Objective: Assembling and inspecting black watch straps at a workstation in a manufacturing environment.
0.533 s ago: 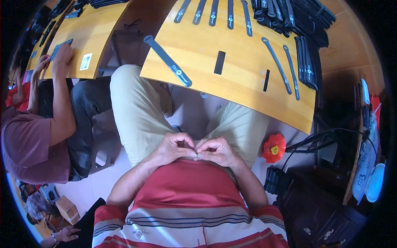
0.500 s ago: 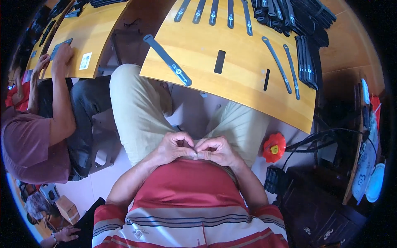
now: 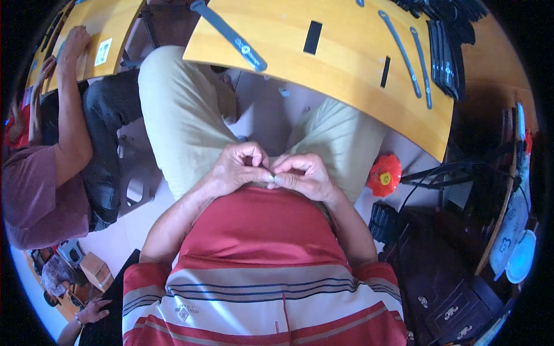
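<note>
My left hand and my right hand meet over my lap, just in front of my red shirt. Thumb and forefinger are pinched on both, and the fingertips touch. Anything between them is too small or hidden to make out. Beyond the hands is the wooden table. On it lie a dark grey strap at the left corner, a black rectangular strip, a narrower black strip and two slim grey straps, one of them left of the other.
Black straps are stacked at the table's right end. A red flower-shaped object with a yellow centre sits low on the right, beside dark cables. At left a co-worker works at another table. A cardboard box stands lower left.
The view has tilted toward my body, so the table and its straps sit higher in the picture. My hands stay pinched together at my lap.
</note>
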The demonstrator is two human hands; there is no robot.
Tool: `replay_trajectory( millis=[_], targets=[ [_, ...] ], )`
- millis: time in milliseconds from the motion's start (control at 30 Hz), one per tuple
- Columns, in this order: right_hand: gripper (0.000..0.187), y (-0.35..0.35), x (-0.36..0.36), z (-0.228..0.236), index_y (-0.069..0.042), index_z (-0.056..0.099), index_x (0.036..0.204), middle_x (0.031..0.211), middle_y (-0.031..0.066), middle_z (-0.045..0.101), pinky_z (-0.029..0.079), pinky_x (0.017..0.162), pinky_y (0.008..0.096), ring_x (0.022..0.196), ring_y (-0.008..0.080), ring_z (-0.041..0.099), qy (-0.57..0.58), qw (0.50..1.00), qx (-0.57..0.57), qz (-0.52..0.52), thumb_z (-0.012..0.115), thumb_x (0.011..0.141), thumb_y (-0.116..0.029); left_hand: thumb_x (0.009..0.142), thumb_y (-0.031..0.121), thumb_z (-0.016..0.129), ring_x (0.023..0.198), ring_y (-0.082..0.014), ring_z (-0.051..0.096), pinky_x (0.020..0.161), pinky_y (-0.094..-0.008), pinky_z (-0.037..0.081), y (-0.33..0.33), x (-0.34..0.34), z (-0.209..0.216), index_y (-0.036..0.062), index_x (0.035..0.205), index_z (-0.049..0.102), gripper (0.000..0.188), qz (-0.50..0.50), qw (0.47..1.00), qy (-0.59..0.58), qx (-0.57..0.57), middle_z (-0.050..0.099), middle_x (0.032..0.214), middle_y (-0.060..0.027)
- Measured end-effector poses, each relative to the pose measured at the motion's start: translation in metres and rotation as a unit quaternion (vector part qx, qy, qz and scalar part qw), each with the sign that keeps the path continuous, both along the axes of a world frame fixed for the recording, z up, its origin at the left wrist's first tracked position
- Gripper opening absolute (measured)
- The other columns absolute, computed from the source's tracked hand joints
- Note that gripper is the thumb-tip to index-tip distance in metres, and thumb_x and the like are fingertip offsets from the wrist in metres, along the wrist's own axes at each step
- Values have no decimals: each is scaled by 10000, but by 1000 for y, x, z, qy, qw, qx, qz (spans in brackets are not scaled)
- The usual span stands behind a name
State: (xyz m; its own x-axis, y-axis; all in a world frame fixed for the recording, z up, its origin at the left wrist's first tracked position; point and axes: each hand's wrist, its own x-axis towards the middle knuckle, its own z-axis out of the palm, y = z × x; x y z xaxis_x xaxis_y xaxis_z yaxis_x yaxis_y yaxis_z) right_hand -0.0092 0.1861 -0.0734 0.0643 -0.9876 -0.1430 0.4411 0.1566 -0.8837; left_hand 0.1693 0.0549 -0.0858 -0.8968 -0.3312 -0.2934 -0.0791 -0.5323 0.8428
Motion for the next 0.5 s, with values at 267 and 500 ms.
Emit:
replay_trajectory(
  millis=[267, 500],
  targets=[
    [130, 1, 1, -6, 68, 651, 988, 974, 143, 657, 560, 756, 287, 858, 191, 684, 3, 1000, -8, -6, 623, 946, -52, 830, 60, 766, 787, -70, 589, 687, -226, 485, 0, 1, 4, 30, 840, 669, 102, -10, 996, -6, -85, 655, 892, -31],
    [126, 4, 3, -8, 70, 643, 1013, 1001, 155, 636, 575, 781, 304, 874, 202, 680, -23, 999, -6, -25, 588, 960, -30, 869, 85, 733, 834, -81, 589, 714, -235, 494, 0, 3, 6, 21, 896, 680, 88, -15, 995, 3, -100, 641, 949, -45]
  ],
)
